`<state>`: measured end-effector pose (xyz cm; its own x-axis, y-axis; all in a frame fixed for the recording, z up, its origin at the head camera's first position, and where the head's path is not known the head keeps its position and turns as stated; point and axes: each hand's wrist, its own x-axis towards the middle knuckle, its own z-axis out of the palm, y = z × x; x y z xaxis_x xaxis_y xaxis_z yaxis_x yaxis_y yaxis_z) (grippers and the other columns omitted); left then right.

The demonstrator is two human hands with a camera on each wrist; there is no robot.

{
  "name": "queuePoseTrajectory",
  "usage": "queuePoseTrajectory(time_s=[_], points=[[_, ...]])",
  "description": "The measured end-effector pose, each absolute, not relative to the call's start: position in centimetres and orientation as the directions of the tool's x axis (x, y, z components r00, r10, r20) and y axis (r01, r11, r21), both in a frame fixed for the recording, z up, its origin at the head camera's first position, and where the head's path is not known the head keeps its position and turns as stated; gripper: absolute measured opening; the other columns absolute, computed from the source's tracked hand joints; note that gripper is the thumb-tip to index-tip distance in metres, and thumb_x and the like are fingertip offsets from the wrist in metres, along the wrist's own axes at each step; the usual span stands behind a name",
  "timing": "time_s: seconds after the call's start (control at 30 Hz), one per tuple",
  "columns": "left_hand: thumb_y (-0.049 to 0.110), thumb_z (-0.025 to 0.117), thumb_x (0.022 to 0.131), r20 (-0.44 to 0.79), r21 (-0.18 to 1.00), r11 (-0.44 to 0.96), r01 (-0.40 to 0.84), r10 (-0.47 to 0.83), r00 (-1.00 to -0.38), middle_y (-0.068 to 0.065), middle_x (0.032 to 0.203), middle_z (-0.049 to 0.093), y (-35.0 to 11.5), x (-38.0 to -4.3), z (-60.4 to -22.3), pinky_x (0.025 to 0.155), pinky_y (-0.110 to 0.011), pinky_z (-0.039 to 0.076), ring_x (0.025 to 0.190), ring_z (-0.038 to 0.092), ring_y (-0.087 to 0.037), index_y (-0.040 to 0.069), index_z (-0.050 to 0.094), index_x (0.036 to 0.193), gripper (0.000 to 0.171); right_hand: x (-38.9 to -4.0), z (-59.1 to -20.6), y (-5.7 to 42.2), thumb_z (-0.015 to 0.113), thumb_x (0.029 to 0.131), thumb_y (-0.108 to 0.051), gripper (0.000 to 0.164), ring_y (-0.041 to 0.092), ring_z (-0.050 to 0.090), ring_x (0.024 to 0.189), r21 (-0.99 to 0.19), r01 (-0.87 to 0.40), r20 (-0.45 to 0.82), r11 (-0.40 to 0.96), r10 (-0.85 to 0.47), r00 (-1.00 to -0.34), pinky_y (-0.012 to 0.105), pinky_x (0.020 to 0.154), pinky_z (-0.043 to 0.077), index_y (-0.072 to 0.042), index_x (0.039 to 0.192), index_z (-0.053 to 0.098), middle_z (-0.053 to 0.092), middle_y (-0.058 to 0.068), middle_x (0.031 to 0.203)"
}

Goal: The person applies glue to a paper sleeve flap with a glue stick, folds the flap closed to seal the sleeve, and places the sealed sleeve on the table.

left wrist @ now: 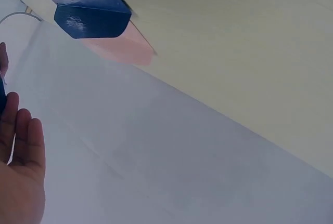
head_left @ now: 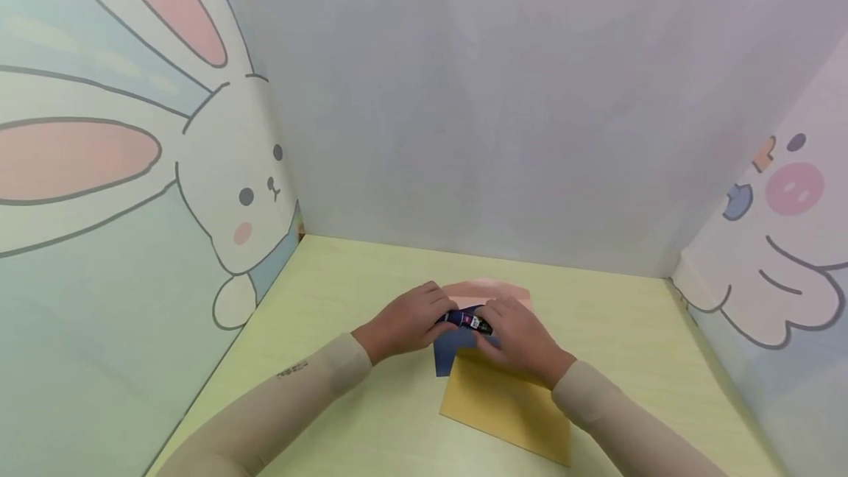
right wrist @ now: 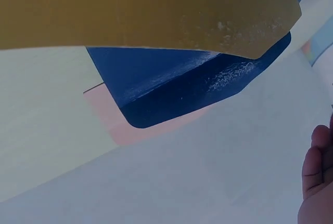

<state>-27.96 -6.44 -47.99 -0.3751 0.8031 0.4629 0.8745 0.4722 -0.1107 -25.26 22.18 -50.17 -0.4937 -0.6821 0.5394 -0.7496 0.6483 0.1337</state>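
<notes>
My left hand [head_left: 414, 319] and right hand [head_left: 520, 337] meet over a small pile of envelopes. Between them they grip a small dark labelled tube [head_left: 470, 321], one end in each hand. Its label has pink and white patches; fingers cover both ends. Below lies a blue envelope [head_left: 445, 355], its flap [left wrist: 92, 22] raised in the left wrist view. A yellow envelope [head_left: 506, 407] overlaps the blue one on the near side. Behind both, a pink envelope [head_left: 486, 288] shows mostly its flap. The wrist views catch only part of the left hand [left wrist: 21, 167] and right hand [right wrist: 318, 182].
The envelopes lie on a pale yellow-green table [head_left: 358, 278]. A plain grey-white wall panel [head_left: 477, 116] rises behind it. Side panels carry cartoon drawings, a rabbit [head_left: 232, 190] on the left and a pink-cheeked figure [head_left: 788, 241] on the right.
</notes>
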Motion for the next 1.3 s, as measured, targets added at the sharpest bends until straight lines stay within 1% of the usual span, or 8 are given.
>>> queuePoseTrajectory(time_s=[0.27,0.47,0.6,0.73,0.83,1.07,1.17,1.3], points=[[0.040,0.081,0.115,0.450,-0.204,0.485,0.851,0.818,-0.358,0.004,0.119,0.081,-5.9,-27.6,-47.1,0.100,-0.025,0.062,0.108,0.069,-0.014,0.014,0.078,0.130,0.030,-24.9,-49.6,21.8,0.091,0.105,-0.022,0.026,0.010,0.058,0.083,0.091,-0.753,0.486,0.652,-0.689,-0.538,0.032,0.080,0.057,-0.011,0.115,0.069,0.068,-0.004,0.094],[0.044,0.071,0.120,0.420,-0.338,0.497,0.799,0.840,-0.344,0.004,0.106,0.075,-5.7,-27.8,-47.1,0.089,-0.025,0.057,0.094,0.061,-0.014,0.015,0.075,0.120,0.030,-24.4,-48.8,21.3,0.080,0.114,-0.022,0.019,0.008,0.055,0.080,-0.047,-0.717,0.371,0.695,-0.655,-0.659,0.029,0.075,0.050,-0.011,0.119,0.065,0.067,-0.005,0.093],[0.043,0.068,0.121,0.418,-0.340,0.505,0.793,0.837,-0.354,0.005,0.099,0.068,-5.7,-27.7,-47.2,0.083,-0.026,0.049,0.088,0.053,-0.013,0.015,0.071,0.113,0.029,-24.3,-48.4,20.9,0.078,0.115,-0.025,0.019,0.007,0.049,0.078,-0.075,-0.687,0.307,0.722,-0.639,-0.705,0.024,0.073,0.044,-0.012,0.117,0.064,0.060,-0.008,0.088],[0.040,0.065,0.122,0.409,-0.310,0.512,0.802,0.833,-0.373,0.004,0.097,0.063,-5.7,-27.7,-47.6,0.080,-0.027,0.044,0.086,0.049,-0.013,0.015,0.068,0.110,0.027,-24.2,-48.3,20.7,0.079,0.114,-0.026,0.021,0.007,0.046,0.075,-0.062,-0.689,0.300,0.722,-0.645,-0.703,0.022,0.070,0.041,-0.012,0.115,0.064,0.057,-0.008,0.086],[0.037,0.059,0.124,0.391,-0.217,0.519,0.827,0.822,-0.413,0.003,0.098,0.060,-5.6,-27.6,-47.8,0.081,-0.027,0.044,0.088,0.049,-0.013,0.014,0.067,0.113,0.027,-24.2,-48.4,20.7,0.081,0.113,-0.025,0.022,0.007,0.046,0.074,-0.034,-0.701,0.315,0.712,-0.658,-0.684,0.022,0.069,0.041,-0.011,0.114,0.064,0.058,-0.008,0.086],[0.030,0.050,0.126,0.311,0.139,0.562,0.815,0.757,-0.575,0.003,0.094,0.054,-5.3,-27.4,-48.1,0.086,-0.028,0.047,0.093,0.052,-0.012,0.014,0.064,0.114,0.024,-24.6,-48.8,20.9,0.086,0.109,-0.024,0.026,0.011,0.049,0.072,0.125,-0.727,0.406,0.675,-0.704,-0.583,0.025,0.067,0.044,-0.010,0.109,0.063,0.063,-0.004,0.086],[0.030,0.046,0.127,0.253,0.310,0.566,0.764,0.726,-0.640,0.005,0.089,0.050,-5.1,-27.3,-47.8,0.082,-0.028,0.044,0.085,0.049,-0.011,0.016,0.061,0.107,0.029,-24.8,-48.9,21.0,0.093,0.103,-0.023,0.031,0.014,0.059,0.075,0.193,-0.732,0.445,0.653,-0.723,-0.528,0.029,0.072,0.055,-0.008,0.110,0.066,0.067,-0.002,0.089],[0.037,0.038,0.129,0.138,0.594,0.535,0.601,0.668,-0.731,0.006,0.081,0.045,-4.6,-27.3,-47.2,0.075,-0.027,0.040,0.075,0.046,-0.010,0.017,0.058,0.093,0.045,-25.2,-48.7,21.2,0.102,0.094,-0.022,0.040,0.019,0.074,0.087,0.272,-0.729,0.497,0.628,-0.741,-0.452,0.036,0.087,0.067,-0.005,0.112,0.070,0.075,0.003,0.096]])
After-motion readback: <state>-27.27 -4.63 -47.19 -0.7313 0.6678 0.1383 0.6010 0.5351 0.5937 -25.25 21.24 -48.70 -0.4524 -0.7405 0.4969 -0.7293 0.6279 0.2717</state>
